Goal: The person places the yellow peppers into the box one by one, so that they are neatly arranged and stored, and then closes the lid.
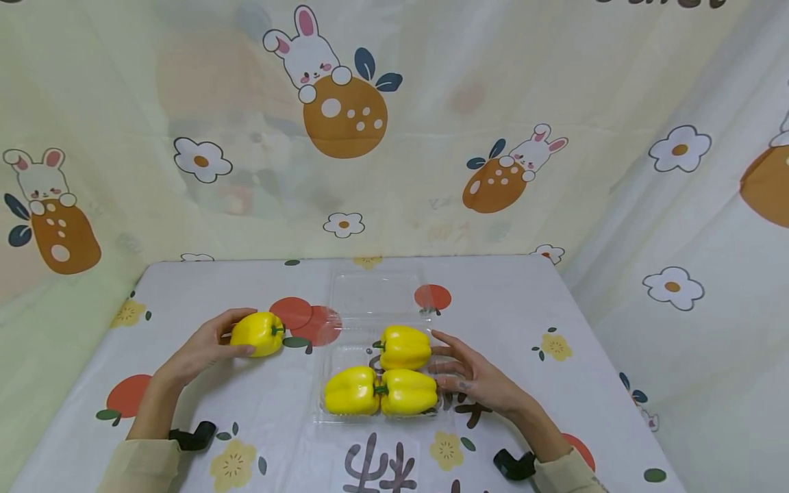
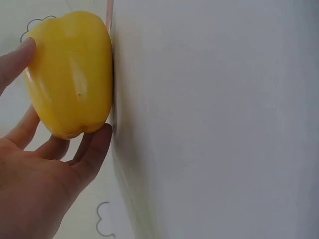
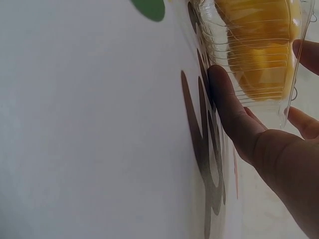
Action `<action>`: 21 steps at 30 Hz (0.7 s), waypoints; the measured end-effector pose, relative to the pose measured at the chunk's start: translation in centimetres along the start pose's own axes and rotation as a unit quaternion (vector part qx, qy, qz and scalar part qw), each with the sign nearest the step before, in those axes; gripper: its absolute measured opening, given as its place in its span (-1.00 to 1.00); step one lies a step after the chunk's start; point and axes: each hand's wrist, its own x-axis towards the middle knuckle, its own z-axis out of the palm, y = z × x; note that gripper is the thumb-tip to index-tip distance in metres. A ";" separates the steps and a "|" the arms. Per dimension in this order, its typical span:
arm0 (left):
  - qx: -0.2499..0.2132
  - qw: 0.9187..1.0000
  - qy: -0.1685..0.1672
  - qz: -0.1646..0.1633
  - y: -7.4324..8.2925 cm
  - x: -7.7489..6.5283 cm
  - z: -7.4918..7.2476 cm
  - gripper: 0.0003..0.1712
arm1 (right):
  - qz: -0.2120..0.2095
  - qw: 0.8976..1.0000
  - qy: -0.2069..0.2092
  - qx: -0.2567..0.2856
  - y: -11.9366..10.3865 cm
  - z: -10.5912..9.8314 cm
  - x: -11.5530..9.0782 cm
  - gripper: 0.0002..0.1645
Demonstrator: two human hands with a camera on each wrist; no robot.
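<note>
At the left of the head view, my left hand (image 1: 200, 348) holds a yellow bell pepper (image 1: 255, 334) with thumb and fingers around its sides. The pepper (image 2: 72, 74) is low at the tabletop in the left wrist view. Beside it, in the middle, a clear plastic clamshell box (image 1: 321, 409) contains three more yellow bell peppers: two in front (image 1: 351, 392) and one behind (image 1: 405, 348) at the right. My right hand (image 1: 483, 376) touches the box's right side with loosely spread fingers. Up close, its thumb (image 3: 227, 94) lies low against the ribbed wall (image 3: 256, 94).
The box's clear lid (image 1: 377, 291) lies folded open toward the back. A white cloth (image 1: 511, 294) printed with fruit and flowers covers the table. Patterned curtains (image 1: 425, 89) hang behind it and along both sides.
</note>
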 end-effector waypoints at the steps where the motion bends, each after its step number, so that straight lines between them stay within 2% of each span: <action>1: 0.001 1.000 0.001 0.001 0.0 0.0 0.0 -0.14 | -0.001 1.000 0.000 0.001 0.0 0.0 0.0 -0.01; 5: 0.009 1.000 0.012 0.007 -0.2 0.0 -0.1 -0.15 | -0.001 1.000 0.000 0.004 0.0 0.1 0.0 -0.01; 10: 0.021 0.999 0.024 -0.002 0.2 0.1 0.0 -0.15 | 0.000 1.000 0.000 0.003 0.0 0.1 0.0 -0.01; 21: 0.016 0.999 0.038 -0.007 0.9 0.1 0.5 -0.20 | -0.003 1.000 -0.003 0.008 0.1 0.0 0.0 -0.01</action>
